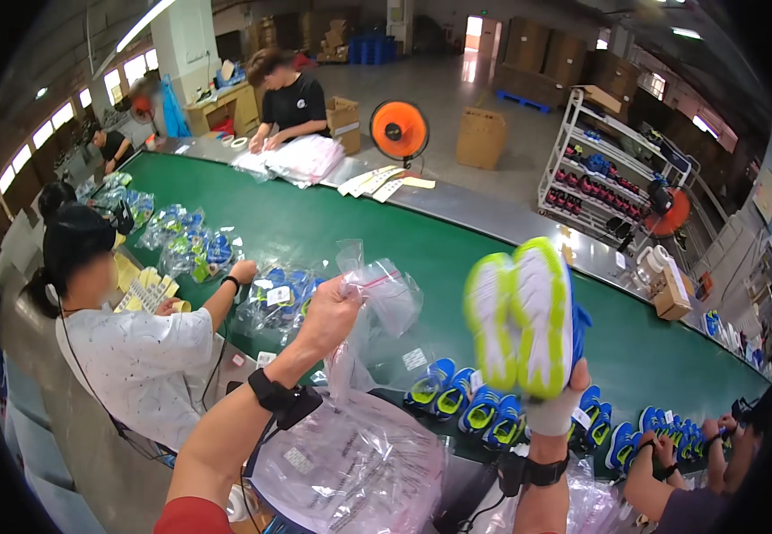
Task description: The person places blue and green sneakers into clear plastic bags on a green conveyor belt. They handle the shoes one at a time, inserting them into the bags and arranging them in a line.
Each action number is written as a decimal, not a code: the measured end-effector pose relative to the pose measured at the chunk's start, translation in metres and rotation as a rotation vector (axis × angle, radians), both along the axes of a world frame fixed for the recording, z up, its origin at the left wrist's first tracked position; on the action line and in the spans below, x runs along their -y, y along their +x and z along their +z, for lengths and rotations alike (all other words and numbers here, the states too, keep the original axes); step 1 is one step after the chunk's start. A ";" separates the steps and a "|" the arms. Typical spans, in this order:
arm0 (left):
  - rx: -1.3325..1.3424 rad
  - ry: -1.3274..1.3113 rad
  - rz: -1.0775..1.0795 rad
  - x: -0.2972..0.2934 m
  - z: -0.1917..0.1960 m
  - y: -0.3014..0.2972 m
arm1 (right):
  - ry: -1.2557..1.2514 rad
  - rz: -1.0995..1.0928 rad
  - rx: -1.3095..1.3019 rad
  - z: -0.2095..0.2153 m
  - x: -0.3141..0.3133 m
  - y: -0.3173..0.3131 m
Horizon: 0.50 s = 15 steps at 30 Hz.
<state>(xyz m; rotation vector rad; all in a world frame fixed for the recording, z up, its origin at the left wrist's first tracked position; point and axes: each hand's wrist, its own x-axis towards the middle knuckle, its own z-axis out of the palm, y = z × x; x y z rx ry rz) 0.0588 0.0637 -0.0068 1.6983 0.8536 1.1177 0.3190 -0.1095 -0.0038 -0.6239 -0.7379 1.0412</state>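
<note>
Holding pair of shoes sole-up in right hand, above the belt's near edge; left hand pinches clear bag. Shoes not yet bagged; more wait along the near edge.

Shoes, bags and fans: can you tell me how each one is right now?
pair of shoes: held up in the right hand, soles showing.
clear bag: pinched by the left hand, empty.
row of shoes: lying on the green belt, unbagged.
orange fan: upright; spinning or not, cannot tell.
</note>
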 end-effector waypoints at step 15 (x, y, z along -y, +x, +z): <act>0.042 0.248 -0.024 0.097 0.019 0.112 | 0.034 0.195 2.260 0.008 0.025 -0.030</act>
